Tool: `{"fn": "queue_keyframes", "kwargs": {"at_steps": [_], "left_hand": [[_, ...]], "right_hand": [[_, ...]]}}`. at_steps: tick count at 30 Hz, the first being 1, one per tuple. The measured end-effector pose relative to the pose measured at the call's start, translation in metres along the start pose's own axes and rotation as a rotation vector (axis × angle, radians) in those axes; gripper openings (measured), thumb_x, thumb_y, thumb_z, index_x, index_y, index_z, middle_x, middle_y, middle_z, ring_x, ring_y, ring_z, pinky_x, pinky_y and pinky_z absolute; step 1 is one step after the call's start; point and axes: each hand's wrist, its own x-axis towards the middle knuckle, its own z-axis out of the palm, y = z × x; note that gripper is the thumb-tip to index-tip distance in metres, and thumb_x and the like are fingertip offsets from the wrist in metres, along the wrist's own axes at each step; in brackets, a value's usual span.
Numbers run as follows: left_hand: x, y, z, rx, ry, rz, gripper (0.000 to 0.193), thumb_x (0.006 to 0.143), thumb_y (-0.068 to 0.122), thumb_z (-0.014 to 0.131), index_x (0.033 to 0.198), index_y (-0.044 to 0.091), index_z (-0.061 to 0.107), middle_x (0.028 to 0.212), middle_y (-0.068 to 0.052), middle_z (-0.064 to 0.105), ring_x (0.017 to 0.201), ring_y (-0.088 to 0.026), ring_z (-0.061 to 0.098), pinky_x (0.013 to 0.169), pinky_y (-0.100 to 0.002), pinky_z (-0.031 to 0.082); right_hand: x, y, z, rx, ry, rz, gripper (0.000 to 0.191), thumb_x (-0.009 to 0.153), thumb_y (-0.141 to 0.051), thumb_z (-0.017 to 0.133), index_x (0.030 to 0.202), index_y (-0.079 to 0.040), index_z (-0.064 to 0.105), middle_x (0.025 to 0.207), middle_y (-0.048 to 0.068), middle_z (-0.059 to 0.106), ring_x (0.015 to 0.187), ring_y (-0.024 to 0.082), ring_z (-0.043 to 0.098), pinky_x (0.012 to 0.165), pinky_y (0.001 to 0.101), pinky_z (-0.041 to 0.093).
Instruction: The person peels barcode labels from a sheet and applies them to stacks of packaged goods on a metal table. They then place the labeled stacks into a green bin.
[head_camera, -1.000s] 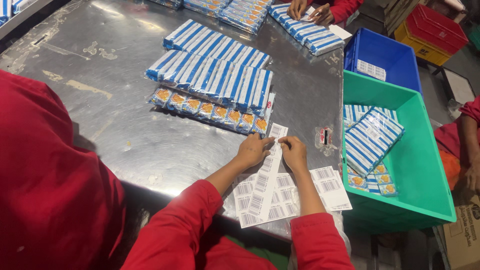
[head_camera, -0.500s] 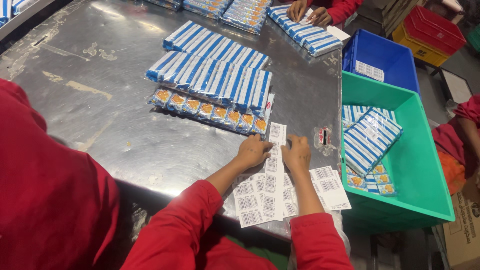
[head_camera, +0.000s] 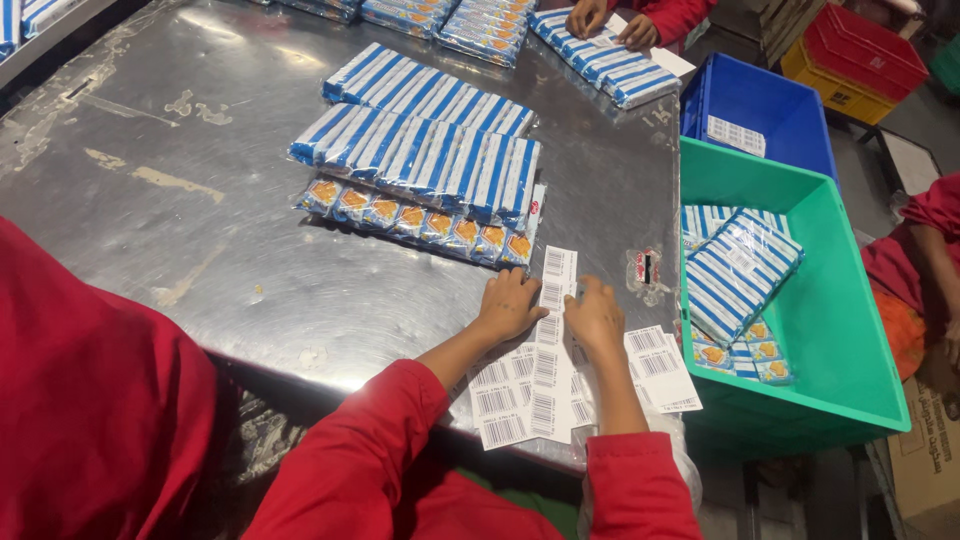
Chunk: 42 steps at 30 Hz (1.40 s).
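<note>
My left hand (head_camera: 509, 305) and my right hand (head_camera: 595, 318) rest on a long white strip of barcode labels (head_camera: 556, 275) at the near edge of a steel table (head_camera: 200, 260). The fingers of both hands press on the strip from either side. More sheets of barcode labels (head_camera: 510, 400) lie fanned under my wrists, some hanging over the table's edge. Just beyond the strip lies a row of wrapped blue-and-white striped packs (head_camera: 430, 160), with orange-printed small packs (head_camera: 415, 220) along its near side.
A green crate (head_camera: 830, 300) with striped packs (head_camera: 740, 270) stands right of the table; a blue crate (head_camera: 760, 110) sits behind it. Another person's hands (head_camera: 610, 20) handle packs at the far edge. A person in red (head_camera: 90, 420) is close on my left.
Both hands have slid slightly forward and to the right along the label strip; the strip now lies a little farther onto the table.
</note>
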Motion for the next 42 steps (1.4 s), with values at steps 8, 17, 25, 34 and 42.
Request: {"fn": "queue_keyframes", "kwargs": {"at_steps": [8, 17, 25, 34, 42], "left_hand": [[0.012, -0.021, -0.002, -0.049, -0.210, 0.057, 0.082, 0.069, 0.054, 0.088, 0.136, 0.015, 0.062, 0.122, -0.010, 0.054, 0.117, -0.029, 0.048, 0.099, -0.043, 0.040], [0.010, -0.023, 0.002, -0.015, -0.218, 0.058, 0.087, 0.067, 0.050, 0.088, 0.142, 0.017, 0.058, 0.123, -0.008, 0.054, 0.119, -0.028, 0.047, 0.100, -0.043, 0.038], [0.014, -0.023, -0.001, -0.024, -0.179, 0.053, 0.081, 0.071, 0.048, 0.086, 0.141, 0.016, 0.060, 0.121, -0.008, 0.054, 0.118, -0.028, 0.048, 0.101, -0.043, 0.038], [0.013, -0.023, 0.001, -0.010, -0.156, 0.027, 0.078, 0.075, 0.051, 0.082, 0.139, 0.014, 0.060, 0.119, -0.009, 0.055, 0.117, -0.028, 0.049, 0.101, -0.043, 0.039], [-0.007, 0.011, -0.034, -0.102, -0.353, 0.268, 0.086, 0.063, 0.062, 0.087, 0.125, 0.007, 0.065, 0.125, -0.016, 0.054, 0.121, -0.033, 0.048, 0.101, -0.044, 0.041]], "right_hand": [[-0.008, 0.004, -0.018, 0.357, -0.146, 0.078, 0.054, 0.092, -0.018, 0.064, 0.143, -0.010, 0.050, 0.135, 0.015, 0.052, 0.099, 0.028, 0.071, 0.073, 0.0357, 0.063], [0.003, 0.013, 0.004, 0.846, -0.149, 0.138, 0.056, 0.089, -0.009, 0.067, 0.142, -0.009, 0.049, 0.140, 0.015, 0.046, 0.107, 0.025, 0.065, 0.067, 0.0339, 0.066], [0.023, 0.026, 0.030, 1.095, -0.051, 0.210, 0.060, 0.084, -0.003, 0.070, 0.141, -0.006, 0.049, 0.143, 0.016, 0.046, 0.114, 0.029, 0.064, 0.075, 0.0375, 0.062], [0.024, 0.031, 0.047, 0.746, 0.019, 0.017, 0.076, 0.075, 0.014, 0.067, 0.144, -0.012, 0.051, 0.140, 0.019, 0.040, 0.109, 0.023, 0.067, 0.083, 0.0289, 0.061], [0.031, 0.076, -0.027, 0.937, 0.373, 0.172, 0.096, 0.072, 0.021, 0.058, 0.157, -0.015, 0.030, 0.122, 0.010, 0.057, 0.096, 0.019, 0.070, 0.078, 0.0290, 0.058]]}}
